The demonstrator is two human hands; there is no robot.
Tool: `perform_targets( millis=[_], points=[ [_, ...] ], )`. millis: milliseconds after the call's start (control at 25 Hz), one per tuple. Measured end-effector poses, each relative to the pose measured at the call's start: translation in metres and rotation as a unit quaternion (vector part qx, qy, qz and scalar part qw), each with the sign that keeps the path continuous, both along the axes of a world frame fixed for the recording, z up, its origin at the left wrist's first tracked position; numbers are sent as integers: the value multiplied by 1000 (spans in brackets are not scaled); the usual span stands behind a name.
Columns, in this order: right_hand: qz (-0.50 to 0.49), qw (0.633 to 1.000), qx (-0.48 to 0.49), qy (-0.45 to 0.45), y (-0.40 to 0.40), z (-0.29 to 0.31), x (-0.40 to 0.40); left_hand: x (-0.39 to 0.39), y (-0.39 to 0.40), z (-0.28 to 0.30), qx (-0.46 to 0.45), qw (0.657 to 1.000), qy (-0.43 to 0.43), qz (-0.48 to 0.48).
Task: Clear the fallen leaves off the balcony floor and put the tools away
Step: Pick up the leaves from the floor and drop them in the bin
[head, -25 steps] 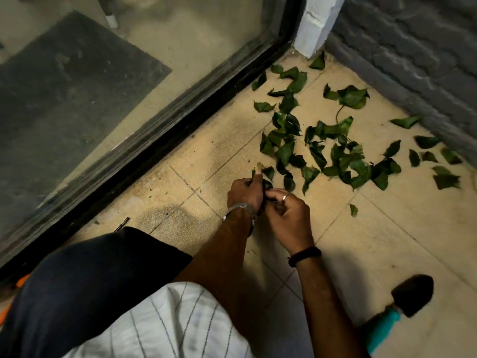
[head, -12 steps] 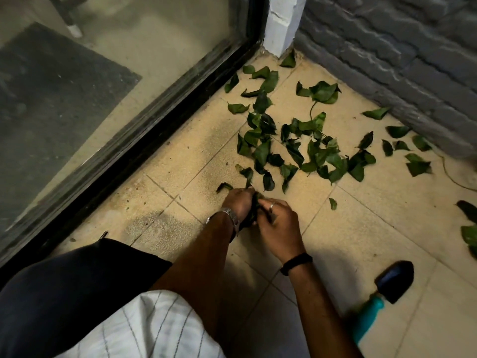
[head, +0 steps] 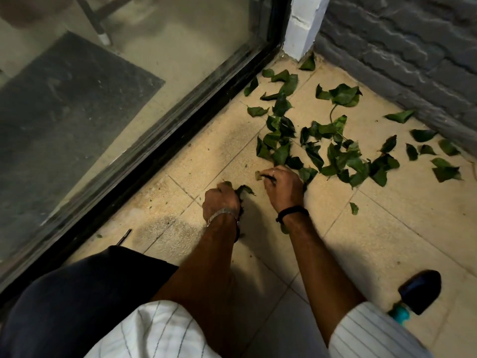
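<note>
Several green leaves [head: 333, 148] lie scattered on the beige tiled balcony floor [head: 374, 228], from the corner toward me. My left hand [head: 222, 201], with a metal bracelet at the wrist, is closed around a bunch of leaves [head: 244, 189] that stick out of the fist. My right hand [head: 282, 184], with a ring and a black wristband, is at the near edge of the leaf pile, its fingertips pinching one small leaf [head: 258, 174]. A trowel [head: 419, 290] with a black blade and teal handle lies on the floor at the lower right, apart from both hands.
A glass sliding door with a black frame [head: 165, 140] runs along the left, a dark mat behind it. A grey brick wall [head: 413, 60] and a white post [head: 302, 29] close the far corner. My knee [head: 77, 301] is at the lower left.
My hands were together over the gathered leaves. Now they have come apart: the left keeps the bunch, and the right has reached to the pile's edge and pinches a leaf.
</note>
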State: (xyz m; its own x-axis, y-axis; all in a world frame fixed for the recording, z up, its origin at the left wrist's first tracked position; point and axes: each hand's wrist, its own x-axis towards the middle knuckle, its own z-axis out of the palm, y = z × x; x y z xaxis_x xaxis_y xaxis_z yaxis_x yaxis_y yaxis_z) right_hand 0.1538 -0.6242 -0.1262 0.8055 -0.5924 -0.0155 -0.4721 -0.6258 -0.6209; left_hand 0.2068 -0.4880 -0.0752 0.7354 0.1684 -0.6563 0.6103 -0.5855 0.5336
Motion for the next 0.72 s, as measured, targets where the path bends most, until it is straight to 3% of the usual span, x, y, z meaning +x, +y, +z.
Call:
perform_targets(
  millis=[120, 280, 360, 520, 600, 720],
  points=[
    [-18, 995, 74, -65, 18, 7, -19, 7, 16, -4, 22, 999, -6, 23],
    [141, 990, -13, -11, 54, -3, -18, 6, 24, -1, 7, 999, -20, 46],
    [102, 994, 6, -37, 49, 0, -12, 2, 18, 3, -21, 998, -40, 39],
    [-23, 986, 143, -86, 59, 29, -17, -5, -5, -2, -143, 989, -23, -33],
    [-23, 989, 126, -70, 68, 39, -34, -9, -16, -5, -135, 988, 2, -78],
    [24, 982, 182, -44, 70, 46, -66, -13, -27, -8, -80, 989, 1, -123]
  ],
)
